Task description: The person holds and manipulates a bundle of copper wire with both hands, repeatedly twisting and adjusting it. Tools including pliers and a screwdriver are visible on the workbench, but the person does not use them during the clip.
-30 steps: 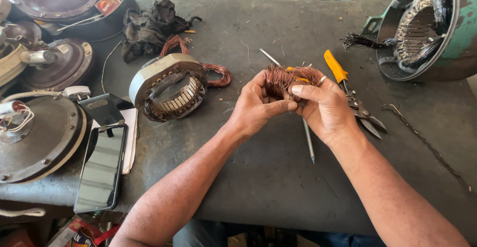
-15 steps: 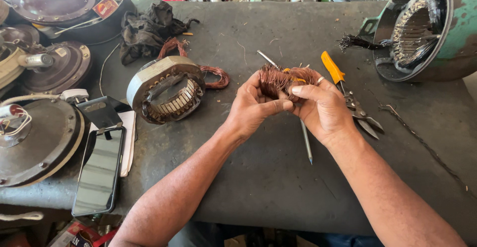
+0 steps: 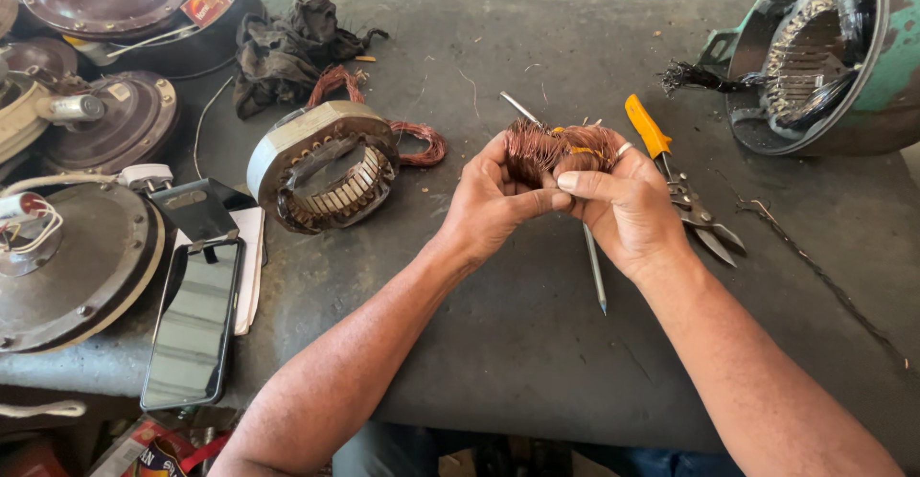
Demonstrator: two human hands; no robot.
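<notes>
Both hands meet over the middle of the dark workbench [image 3: 537, 333] around a bundle of copper winding wire [image 3: 561, 149]. My left hand [image 3: 494, 204] grips the bundle from the left, thumb pressed across toward the right. On the other side, my right hand [image 3: 628, 209] holds it with the index finger laid along the front. A ring shows on that hand. Beneath the hands lies a thin metal rod [image 3: 594, 271], its pointed end toward me. Part of the bundle is hidden by my fingers.
A round motor stator [image 3: 321, 165] with a loose copper coil [image 3: 422, 141] lies left of the hands. Yellow-handled snips [image 3: 680, 185] lie to the right. A green motor housing [image 3: 834, 50] sits far right. Fan covers [image 3: 72, 256], a phone [image 3: 192, 328] and a black rag [image 3: 287, 41] crowd the left.
The hands and copper bundle stay in nearly the same place; the fingers shift slightly on the wire. The view has drifted a little.
</notes>
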